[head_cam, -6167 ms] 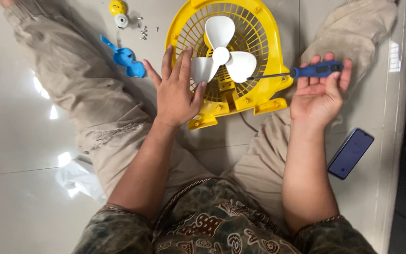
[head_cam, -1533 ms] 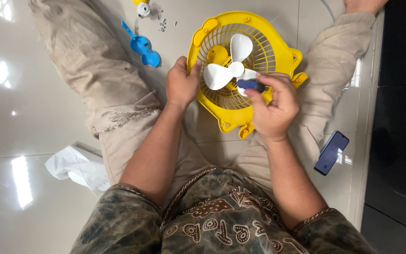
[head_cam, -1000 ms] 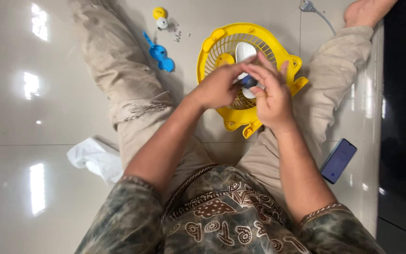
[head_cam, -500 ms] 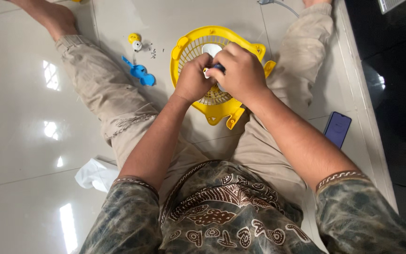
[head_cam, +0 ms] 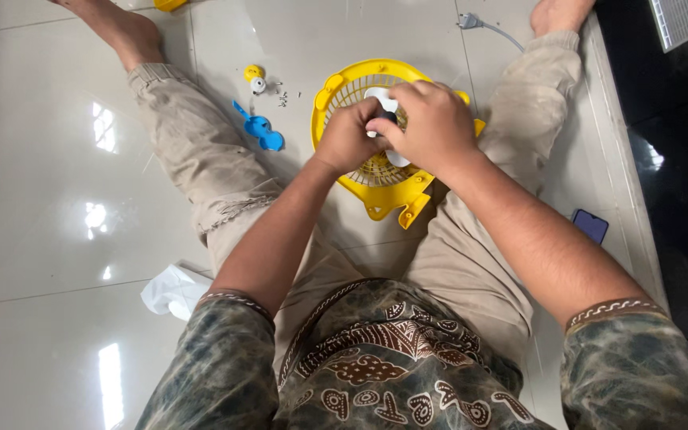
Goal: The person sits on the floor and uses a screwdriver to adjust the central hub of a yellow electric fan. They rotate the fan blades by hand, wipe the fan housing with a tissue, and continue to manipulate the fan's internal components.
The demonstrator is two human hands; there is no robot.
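Note:
A yellow fan housing [head_cam: 384,199] with a round grille lies flat on the white tiled floor between my outstretched legs. White blades [head_cam: 379,96] show at its centre, mostly covered by my hands. My left hand [head_cam: 345,139] has its fingers closed over the blade hub. My right hand [head_cam: 433,126] is closed on a dark-handled screwdriver [head_cam: 388,118], of which only a small part shows between the two hands. The hands touch each other above the fan's middle. The screwdriver's tip is hidden.
Left of the fan lie a blue plastic part [head_cam: 262,131], a small yellow and white piece [head_cam: 255,77] and some loose screws [head_cam: 283,99]. A white crumpled cloth [head_cam: 173,289] sits by my left thigh, a dark phone [head_cam: 591,225] by my right leg, a plug and cord [head_cam: 471,21] beyond.
Six seconds ago my hands were apart, the left on the blades and the right holding the screwdriver aside. Both hands have since come together over the hub, and my head has leaned forward.

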